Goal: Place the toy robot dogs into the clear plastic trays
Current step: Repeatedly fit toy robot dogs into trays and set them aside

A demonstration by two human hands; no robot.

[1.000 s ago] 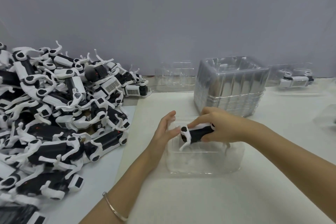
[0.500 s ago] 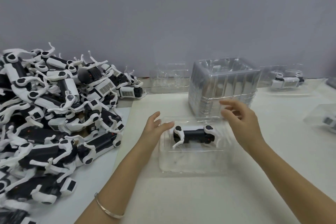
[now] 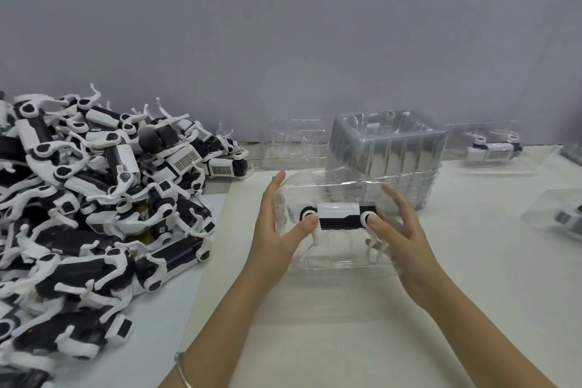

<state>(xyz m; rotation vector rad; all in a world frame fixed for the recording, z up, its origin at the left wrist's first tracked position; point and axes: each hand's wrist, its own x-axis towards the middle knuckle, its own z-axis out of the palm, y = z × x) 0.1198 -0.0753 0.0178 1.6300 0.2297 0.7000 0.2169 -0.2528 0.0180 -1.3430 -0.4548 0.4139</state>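
Findings at this moment:

Both grips are apart and clamp nothing. My left grip [image 3: 274,230] has its fingers straight along the left wall of the clear tray [image 3: 340,266], with the thumb tip pressing the round joint at that end of the toy dog [image 3: 338,216]. My right grip [image 3: 401,239] mirrors it on the right wall, thumb on the other joint.

The dog lies between my two grips, inside the tray, body level and legs pointing toward me and down. Whether it is fully seated in the moulding I cannot tell.

The tray rests on the worktop [image 3: 346,334]. The stack of empty trays [image 3: 387,148] stands just beyond my right grip. The pile of dogs [image 3: 94,214] lies well out to the side of my left grip.

Handling, as judged:
- **Dog:** hard, glossy plastic and probably light. The trunk and hip joints look sturdy and are the places to press or hold. The thin white legs look easiest to snap or snag, so they should take no load.
- **Tray:** thin, flexible and slick. It would likely buckle if squeezed, so steady it by the walls and press straight down.
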